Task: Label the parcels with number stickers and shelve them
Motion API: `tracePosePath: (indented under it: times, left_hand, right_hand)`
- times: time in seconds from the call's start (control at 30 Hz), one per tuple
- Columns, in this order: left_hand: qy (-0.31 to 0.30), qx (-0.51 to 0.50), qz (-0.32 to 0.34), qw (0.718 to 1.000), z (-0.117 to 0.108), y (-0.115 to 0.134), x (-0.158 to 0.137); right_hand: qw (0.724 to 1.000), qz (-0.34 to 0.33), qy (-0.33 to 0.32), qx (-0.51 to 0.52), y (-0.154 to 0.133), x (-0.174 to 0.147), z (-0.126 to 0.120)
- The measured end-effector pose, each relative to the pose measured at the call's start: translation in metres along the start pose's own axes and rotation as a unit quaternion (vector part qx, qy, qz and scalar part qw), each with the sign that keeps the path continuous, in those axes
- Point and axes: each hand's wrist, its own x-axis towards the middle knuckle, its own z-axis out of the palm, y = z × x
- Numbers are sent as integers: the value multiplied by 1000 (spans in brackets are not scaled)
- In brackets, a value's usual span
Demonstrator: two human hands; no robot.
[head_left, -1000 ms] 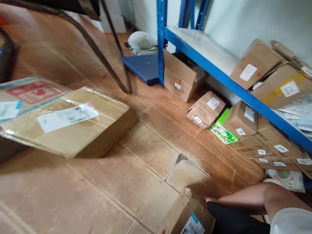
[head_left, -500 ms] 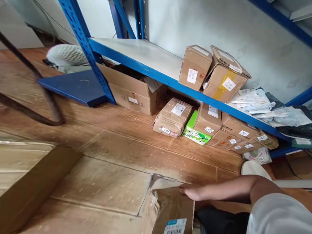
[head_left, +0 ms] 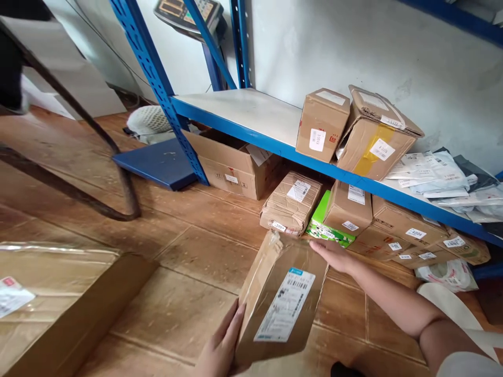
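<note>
A brown cardboard box with a white and teal shipping label is held tilted above the floor in front of me. My left hand grips its lower left side, thumb and fingers closed along the edge. At the far upper right corner, my right hand is closed on the box, with part of its fingers hidden behind it. Just beyond the box, a tape-wrapped carton and a green patterned box stand on the floor under the shelf.
A blue-edged shelf crosses the view, carrying two cartons and flat parcels. Below are an open carton and several stacked boxes. A large carton lies at left, near a bent metal leg and a blue platform.
The box has risen from the bottom edge toward the shelf, my right hand moving up with it. My left hand has come into view on the box. The camera view has shifted.
</note>
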Motion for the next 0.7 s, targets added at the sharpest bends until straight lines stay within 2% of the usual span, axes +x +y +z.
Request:
tracePosePath:
  times: [0.07,0.1,0.2,0.27,0.33,0.4,0.47,0.53,0.6,0.7]
  left_hand:
    - [10,-64,-110,992,8,47,18]
    - [16,-93,-135,986,12,71,27]
    - [53,-128,-150,979,20,137,58]
    - [46,-158,-149,975,26,170,78]
    - [17,-198,-140,970,35,191,98]
    - [-9,-200,-123,972,48,203,118]
    - [-10,-160,-99,982,63,210,139]
    - [-3,-133,-69,989,77,219,156]
    - [-15,-121,-36,992,88,228,170]
    - [-71,-106,2,992,94,229,184]
  right_hand:
    - [999,-6,32,-4,-7,23,-26]
    - [999,-2,47,-4,-10,35,-41]
    - [996,36,86,5,-17,71,-79]
    - [992,56,107,19,-22,95,-91]
    - [993,42,112,16,-30,113,-86]
    - [994,2,106,-30,-38,122,-64]
    - [987,-53,109,-108,-45,123,-38]
    - [968,-118,117,-190,-47,119,-18]
    - [940,-169,129,-266,-42,115,-11]
    - [889,-165,190,-382,-21,121,-14]
